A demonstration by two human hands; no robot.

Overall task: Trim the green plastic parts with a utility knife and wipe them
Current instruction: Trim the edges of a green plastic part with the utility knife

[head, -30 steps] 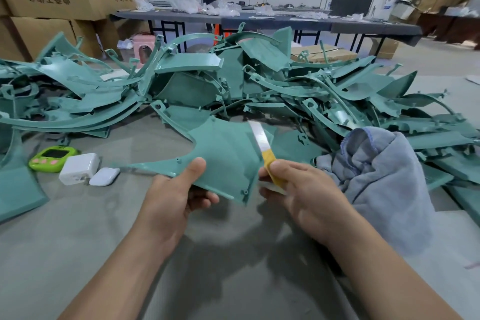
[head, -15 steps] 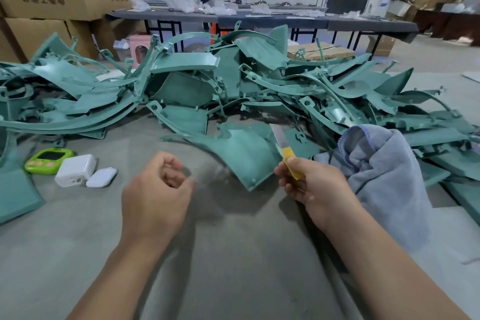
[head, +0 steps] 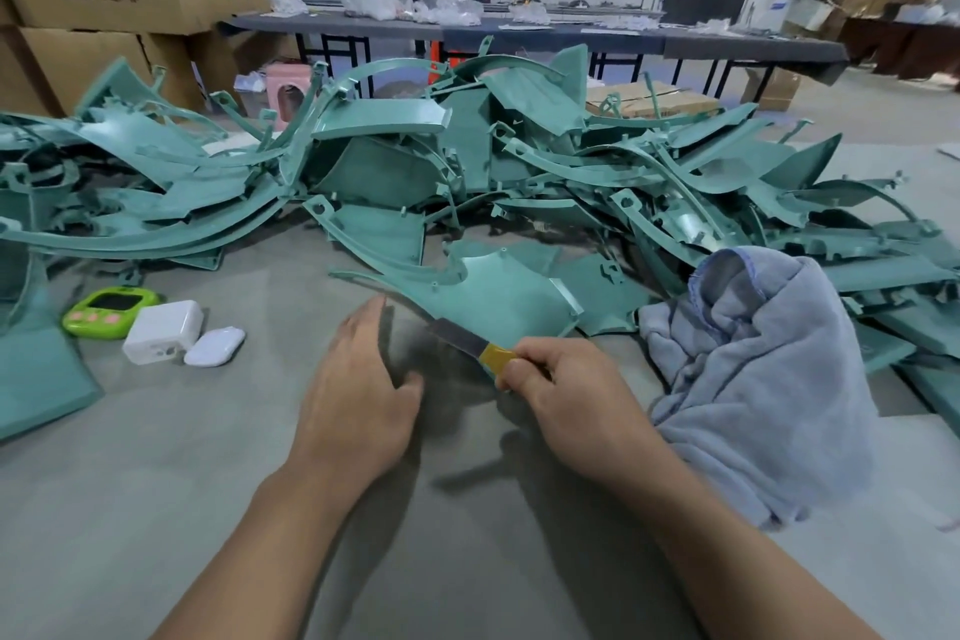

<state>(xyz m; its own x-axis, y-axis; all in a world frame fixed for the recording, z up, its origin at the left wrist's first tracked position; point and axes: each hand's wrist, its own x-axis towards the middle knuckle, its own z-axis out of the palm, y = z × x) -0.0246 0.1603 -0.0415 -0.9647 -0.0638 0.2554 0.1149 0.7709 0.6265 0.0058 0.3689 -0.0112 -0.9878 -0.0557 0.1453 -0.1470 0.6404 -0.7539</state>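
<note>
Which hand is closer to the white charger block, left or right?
Left. The left hand lies right of the white charger block; the right hand, gripping the utility knife, is farther right.

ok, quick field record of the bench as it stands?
green part: lies on table, in front of the pile
left hand: open, holds nothing, fingertips near the part's thin end; contact unclear
right hand: grips utility knife, blade out, by the part's near edge
cloth: bunched, right of the right hand, untouched
</note>
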